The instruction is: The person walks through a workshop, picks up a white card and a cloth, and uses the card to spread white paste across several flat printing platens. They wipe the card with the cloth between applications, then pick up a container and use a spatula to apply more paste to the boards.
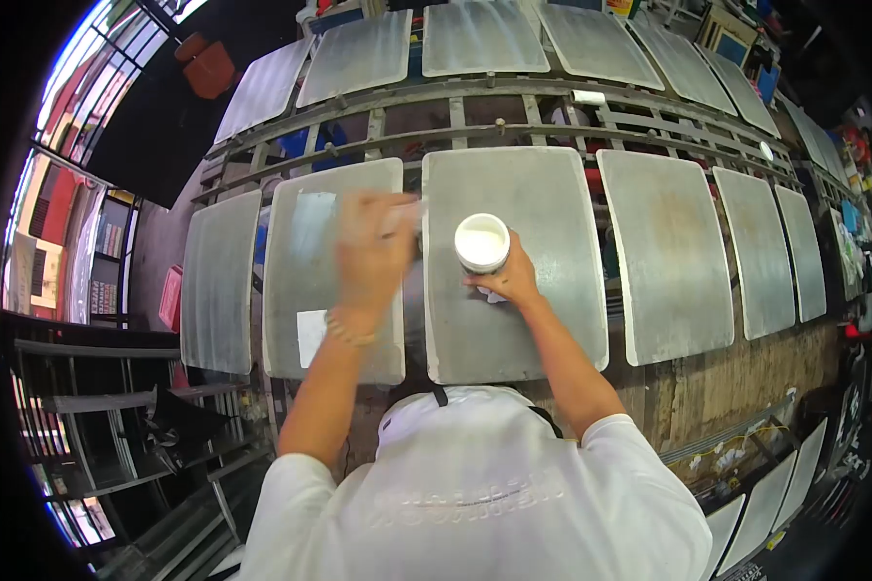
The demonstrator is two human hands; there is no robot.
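My right hand (513, 276) is wrapped round a round white tub (482, 243), open at the top with white stuff inside. The tub is above a grey board (513, 339) with pale edges. A small crumpled whitish scrap shows just below those fingers. Over the gap between this board and the grey board to its left (358, 353), my left hand (373, 242) is raised and smeared by motion. Its fingers look closed round something pale that I cannot make out. On that left board are a pale bluish rectangle (313, 218) and a white rectangular piece (311, 337).
More grey boards (667, 261) lie in rows on both sides and at the back (484, 39). A rail rack (378, 126) runs between the rows. A white roll (588, 98) lies on it. Metal shelving (97, 407) stands at the left, with a reddish chair (208, 68) behind.
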